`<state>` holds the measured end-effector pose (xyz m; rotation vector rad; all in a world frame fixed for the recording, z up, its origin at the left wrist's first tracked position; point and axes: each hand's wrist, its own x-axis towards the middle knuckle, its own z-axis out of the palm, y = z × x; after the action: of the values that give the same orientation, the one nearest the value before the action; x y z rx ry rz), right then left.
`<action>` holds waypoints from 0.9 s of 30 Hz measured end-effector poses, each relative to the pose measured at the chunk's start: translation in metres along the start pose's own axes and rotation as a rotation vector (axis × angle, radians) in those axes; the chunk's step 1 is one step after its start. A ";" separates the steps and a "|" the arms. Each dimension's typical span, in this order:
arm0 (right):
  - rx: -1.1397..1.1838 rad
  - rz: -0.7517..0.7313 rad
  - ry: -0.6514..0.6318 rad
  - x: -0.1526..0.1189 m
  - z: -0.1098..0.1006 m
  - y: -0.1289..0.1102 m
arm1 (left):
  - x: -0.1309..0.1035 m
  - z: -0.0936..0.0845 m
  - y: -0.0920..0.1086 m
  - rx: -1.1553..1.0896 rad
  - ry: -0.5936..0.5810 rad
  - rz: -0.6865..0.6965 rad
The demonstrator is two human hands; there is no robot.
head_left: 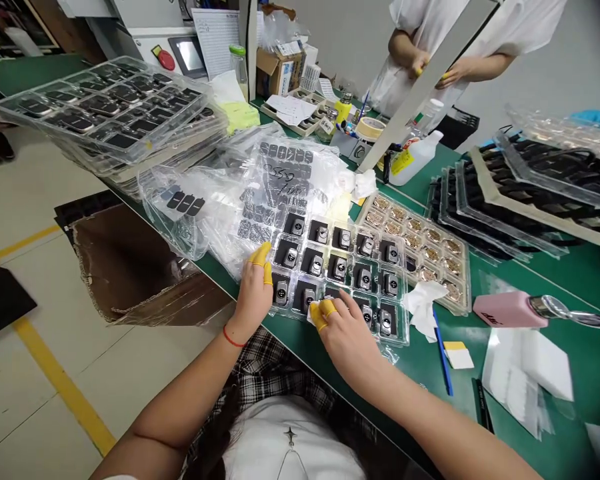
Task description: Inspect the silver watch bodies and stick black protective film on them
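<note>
The clear tray (406,308) of watch cases (364,280) was positioned at the near edge of the surface (420,360). The left hand (254,291) was placed at its left side, the right hand (344,325) over its near row; whether either was clamped could not be determined.

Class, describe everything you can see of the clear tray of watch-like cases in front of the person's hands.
The clear tray looks like thin moulded plastic, with three rows of five compartments. It lies flat on the green table, open at the top. The compartments in plain view hold silvery-grey cases with dark round centres, set against black pieces. The left hand is at its left edge; the right hand is over the front row, partly hiding the middle compartment.
</note>
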<state>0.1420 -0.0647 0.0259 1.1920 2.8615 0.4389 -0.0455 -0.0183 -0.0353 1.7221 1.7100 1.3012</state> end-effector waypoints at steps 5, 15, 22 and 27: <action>0.052 -0.015 0.029 0.037 -0.003 -0.014 | -0.001 0.003 -0.004 0.007 0.015 0.021; 0.044 0.035 -0.030 0.062 -0.002 -0.001 | -0.002 0.004 -0.006 0.004 0.020 0.060; 0.006 0.129 -0.108 0.101 0.007 0.017 | -0.001 0.004 -0.009 0.007 0.025 0.076; -0.035 0.212 -0.116 0.078 0.000 0.026 | 0.000 0.002 -0.008 -0.024 0.011 0.071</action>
<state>0.1044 0.0070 0.0401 1.4688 2.6318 0.4061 -0.0487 -0.0157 -0.0429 1.7799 1.6462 1.3585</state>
